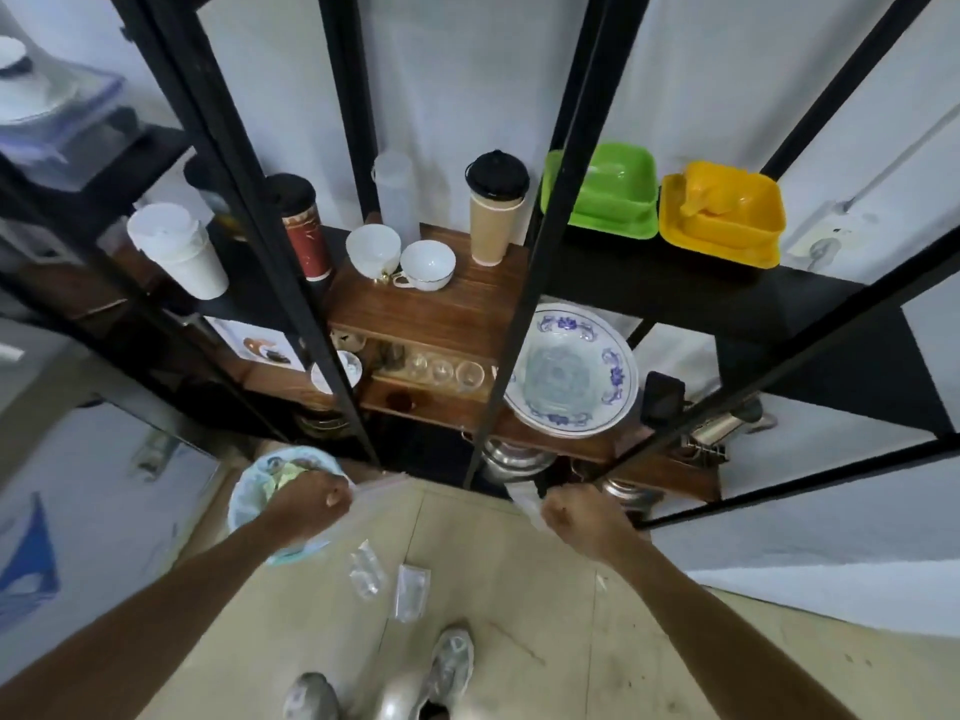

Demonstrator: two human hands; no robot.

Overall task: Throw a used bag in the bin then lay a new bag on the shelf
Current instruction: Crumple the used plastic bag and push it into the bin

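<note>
A clear plastic bag stretches between my two fists over the floor in front of the shelf unit. My left hand is closed on the bag's left edge, right above the bin, a round bin lined with pale blue plastic and holding yellowish waste. My right hand is closed on the bag's right edge, close to the bottom shelf. The bag is thin and blurred, so its shape is hard to make out.
Two small clear bags lie on the tan floor near my shoes. The black-framed shelves hold cups, white bowls, a blue-patterned plate, glasses, a green tray and a yellow tray.
</note>
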